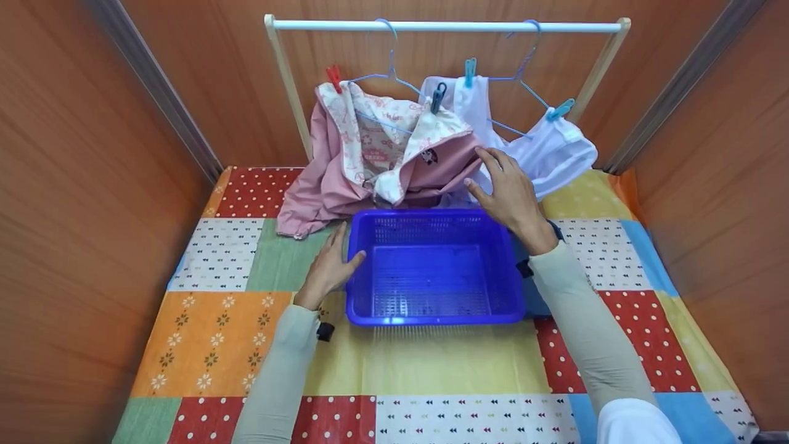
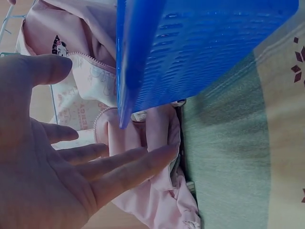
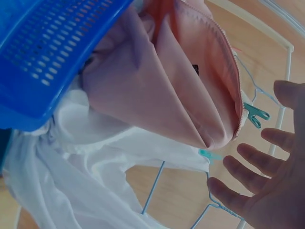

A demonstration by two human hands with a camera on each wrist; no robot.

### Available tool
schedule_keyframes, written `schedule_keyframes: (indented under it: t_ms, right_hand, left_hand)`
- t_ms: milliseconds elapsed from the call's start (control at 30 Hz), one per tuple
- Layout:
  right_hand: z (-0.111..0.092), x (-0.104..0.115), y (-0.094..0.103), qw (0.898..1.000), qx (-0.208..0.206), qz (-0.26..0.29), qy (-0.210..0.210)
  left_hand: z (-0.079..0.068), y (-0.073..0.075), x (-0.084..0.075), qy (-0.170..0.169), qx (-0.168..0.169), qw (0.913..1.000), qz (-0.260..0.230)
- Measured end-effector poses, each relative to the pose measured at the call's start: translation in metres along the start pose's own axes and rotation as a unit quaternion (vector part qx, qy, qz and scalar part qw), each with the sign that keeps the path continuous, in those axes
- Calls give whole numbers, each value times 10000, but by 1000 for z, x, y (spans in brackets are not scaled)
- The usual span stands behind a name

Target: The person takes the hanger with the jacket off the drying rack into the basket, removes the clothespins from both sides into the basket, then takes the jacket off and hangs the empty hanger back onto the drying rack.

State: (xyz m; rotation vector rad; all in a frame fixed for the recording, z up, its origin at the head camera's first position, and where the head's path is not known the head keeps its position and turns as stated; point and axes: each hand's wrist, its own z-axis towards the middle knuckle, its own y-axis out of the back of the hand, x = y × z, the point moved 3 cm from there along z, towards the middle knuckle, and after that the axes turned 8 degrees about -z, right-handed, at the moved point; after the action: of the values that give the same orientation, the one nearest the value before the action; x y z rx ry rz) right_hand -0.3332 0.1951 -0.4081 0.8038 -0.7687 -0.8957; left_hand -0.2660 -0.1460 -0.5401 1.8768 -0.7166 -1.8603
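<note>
A blue plastic basket [image 1: 431,277] with perforated walls stands on the patchwork cloth. Just left of its rim is my left hand [image 1: 333,265], fingers extended and thumb near the edge; in the left wrist view the hand [image 2: 62,157] holds nothing. My right hand [image 1: 505,191] is above the basket's back right corner, beside a pink zip jacket [image 1: 441,166] with a printed white lining. The right wrist view has its fingers [image 3: 257,157] spread apart, gripping nothing. The jacket hangs on a blue hanger [image 1: 392,68], held by a red clothespin [image 1: 333,78] and a dark clothespin [image 1: 438,97].
A rack with a white bar [image 1: 444,26] spans the back. White clothing [image 1: 548,154] hangs right of the jacket on another hanger [image 1: 523,65], with teal clothespins [image 1: 470,72]. Wood-grain panels [image 1: 80,203] rise on both sides. Something dark [image 1: 535,302] lies right of the basket, partly hidden.
</note>
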Motion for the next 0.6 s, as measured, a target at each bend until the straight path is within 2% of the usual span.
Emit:
schedule_keyframes:
  t_ms: [200, 600]
  right_hand:
    - [13, -2, 2, 9995, -281, 165, -23]
    - [41, -8, 4, 9997, -92, 216, -113]
  left_hand:
    - [-7, -4, 6, 11, 36, 9994, -343]
    - [-16, -14, 13, -150, 69, 9966, -806]
